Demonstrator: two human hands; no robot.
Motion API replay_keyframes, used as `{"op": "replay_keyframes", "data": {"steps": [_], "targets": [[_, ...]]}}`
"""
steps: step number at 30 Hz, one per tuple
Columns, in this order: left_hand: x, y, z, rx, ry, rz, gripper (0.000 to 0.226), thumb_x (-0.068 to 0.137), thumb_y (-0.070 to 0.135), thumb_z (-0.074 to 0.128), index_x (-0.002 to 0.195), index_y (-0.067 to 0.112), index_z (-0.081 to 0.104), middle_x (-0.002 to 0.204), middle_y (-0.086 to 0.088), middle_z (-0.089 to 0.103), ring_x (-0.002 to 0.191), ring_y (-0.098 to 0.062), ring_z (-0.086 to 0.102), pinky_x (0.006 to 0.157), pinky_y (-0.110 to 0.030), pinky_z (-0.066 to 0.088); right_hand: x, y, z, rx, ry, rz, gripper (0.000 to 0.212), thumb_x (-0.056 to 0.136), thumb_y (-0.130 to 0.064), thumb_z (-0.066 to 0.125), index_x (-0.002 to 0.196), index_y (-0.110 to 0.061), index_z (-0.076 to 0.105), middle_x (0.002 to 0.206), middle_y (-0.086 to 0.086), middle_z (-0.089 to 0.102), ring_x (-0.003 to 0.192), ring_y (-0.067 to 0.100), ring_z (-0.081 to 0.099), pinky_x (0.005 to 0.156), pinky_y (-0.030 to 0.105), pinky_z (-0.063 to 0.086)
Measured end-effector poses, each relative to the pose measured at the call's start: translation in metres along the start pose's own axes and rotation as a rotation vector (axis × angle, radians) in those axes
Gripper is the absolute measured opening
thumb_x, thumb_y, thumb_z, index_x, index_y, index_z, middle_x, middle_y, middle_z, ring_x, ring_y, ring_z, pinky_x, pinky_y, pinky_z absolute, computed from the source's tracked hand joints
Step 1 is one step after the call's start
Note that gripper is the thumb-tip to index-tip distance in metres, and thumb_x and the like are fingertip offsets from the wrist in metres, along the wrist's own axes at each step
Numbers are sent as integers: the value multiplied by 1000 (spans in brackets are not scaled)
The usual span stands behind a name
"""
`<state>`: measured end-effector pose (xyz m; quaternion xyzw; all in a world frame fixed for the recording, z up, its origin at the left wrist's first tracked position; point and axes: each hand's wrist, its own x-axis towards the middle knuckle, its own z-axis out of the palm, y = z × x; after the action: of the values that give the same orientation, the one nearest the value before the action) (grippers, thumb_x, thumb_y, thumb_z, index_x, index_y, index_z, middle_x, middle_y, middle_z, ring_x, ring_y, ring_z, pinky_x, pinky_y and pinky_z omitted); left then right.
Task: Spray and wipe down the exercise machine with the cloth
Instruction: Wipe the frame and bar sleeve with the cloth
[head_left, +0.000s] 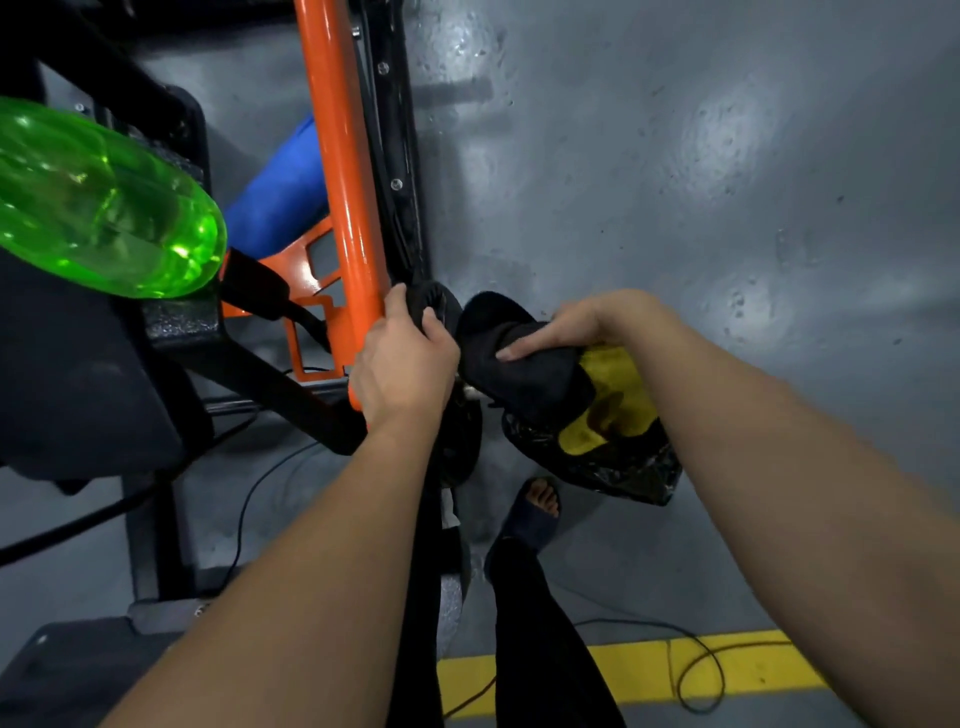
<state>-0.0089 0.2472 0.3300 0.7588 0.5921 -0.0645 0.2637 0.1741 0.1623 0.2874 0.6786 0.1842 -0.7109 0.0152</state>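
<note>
Far left: a translucent green bottle (104, 202) lies on its side, base toward the centre, above a dark padded part of the exercise machine (270, 384). What supports the bottle cannot be determined.

Left of centre: a blue roller pad (280, 192) sits behind an orange tube (343, 171), which runs from the top edge down to the left grip.

Centre: the left grip (402, 364) is closed, fingers and thumb curled round a black padded handle (441, 304) just beside the orange tube; one finger touches the tube.

Right of centre: the right grip (566, 325) is closed on the cloth (524, 364) (dark on one face, yellow on the other). The thumb presses on the dark face; the other fingers are hidden behind it. The cloth lies over a black machine part, with a glossy black part (623, 473) directly below it.

Lower area: a sandalled foot (540, 506) stands on the grey floor (727, 208), near a yellow floor line (639, 670) crossed by a thin black cable (717, 670).
</note>
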Motion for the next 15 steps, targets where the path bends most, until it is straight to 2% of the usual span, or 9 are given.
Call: {"op": "replay_keyframes", "data": {"steps": [2,4,5,7,8,9,11,13,15], "targets": [[-1,2,-2,8,-6,-5,49,105,37,46,153,27,42,128,-14,66,116,-39,62,91,-46,48,-3,1,22,-273,430,-97,93,55,-94,66,112,-22,65,110,2,70,97,27,66,83,38,51],[-2,3,-3,14,-7,-5,49,105,37,46,153,26,41,128,-15,66,116,-40,62,91,-46,48,0,9,66,-537,809,-169,100,49,-96,64,116,-22,60,113,9,66,102,33,64,86,43,48],[-2,3,-3,17,-6,-2,49,105,36,46,153,26,41,129,-15,65,116,-41,62,91,-46,48,4,13,91,-668,931,-176,98,50,-88,72,119,-20,58,111,13,62,100,35,60,88,45,46],[-1,3,-2,22,-2,-1,49,106,36,45,153,25,41,129,-14,65,115,-40,62,90,-46,48,10,16,123,-765,1138,-171,72,62,-45,87,119,-13,57,103,16,55,92,35,54,89,49,43],[-2,2,-1,23,0,2,49,106,36,45,154,25,40,128,-14,66,114,-40,63,89,-45,48,15,17,128,-777,1231,-190,60,65,-25,83,117,-11,56,99,16,53,88,35,53,86,50,43],[-2,2,-1,22,4,4,49,106,36,45,154,25,40,127,-13,66,114,-39,63,87,-44,48,16,15,125,-802,1253,-209,54,65,-18,79,114,-11,56,97,16,53,85,34,53,82,48,43],[-1,2,1,15,7,7,49,106,36,45,154,25,40,126,-13,66,113,-37,64,84,-41,46,12,4,102,-842,1049,-220,54,66,-32,80,111,-16,55,99,12,59,88,34,60,77,41,43],[2,1,1,12,9,9,49,106,35,45,153,25,41,127,-13,67,114,-37,64,87,-42,47,8,-12,69,-783,666,-188,56,65,-54,81,103,-20,59,95,5,66,87,30,66,72,34,45],[2,0,1,16,8,4,49,105,35,45,153,25,42,128,-14,66,115,-38,63,89,-43,47,6,-29,37,-610,259,-82,59,57,-62,85,92,-17,70,86,-1,71,82,23,69,73,32,56]]}}
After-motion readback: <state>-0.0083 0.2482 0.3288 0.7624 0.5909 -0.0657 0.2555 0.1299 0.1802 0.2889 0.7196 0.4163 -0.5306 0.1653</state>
